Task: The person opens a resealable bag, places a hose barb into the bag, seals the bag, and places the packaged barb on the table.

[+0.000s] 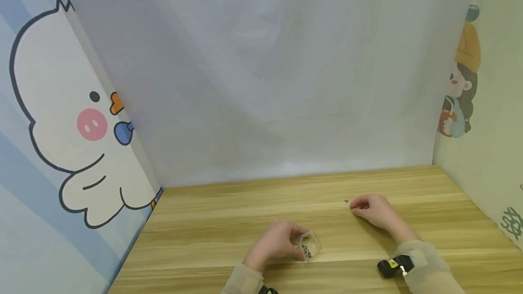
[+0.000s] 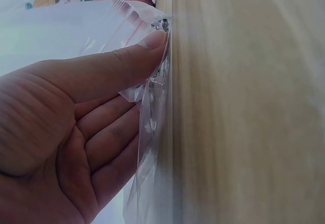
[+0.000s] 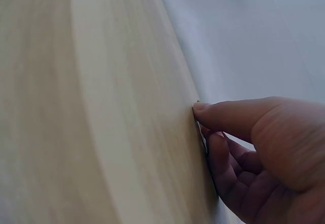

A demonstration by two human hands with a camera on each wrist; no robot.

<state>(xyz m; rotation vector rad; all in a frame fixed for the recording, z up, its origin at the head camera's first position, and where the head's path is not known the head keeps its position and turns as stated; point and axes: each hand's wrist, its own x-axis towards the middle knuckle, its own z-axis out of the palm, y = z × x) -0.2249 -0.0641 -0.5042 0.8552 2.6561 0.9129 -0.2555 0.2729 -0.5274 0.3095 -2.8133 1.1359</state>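
Note:
My left hand (image 1: 279,239) holds a clear plastic zip bag (image 1: 313,239) by its side, with the mouth spread open towards the right. Several small dark, shiny pieces (image 1: 306,252) lie inside it. In the left wrist view the thumb presses on the bag (image 2: 147,117) near these pieces (image 2: 161,25). Farther back and to the right, my right hand (image 1: 373,210) has its thumb and fingers curled down at the tabletop. A tiny dark piece (image 1: 346,201) shows just beyond its fingertips. I cannot tell whether the right fingertips pinch anything.
The wood-grain table (image 1: 212,221) runs back to a pale grey cloth backdrop (image 1: 261,80). A panel with a white cartoon bird (image 1: 61,103) stands at the left, and a pale green panel (image 1: 482,162) at the right.

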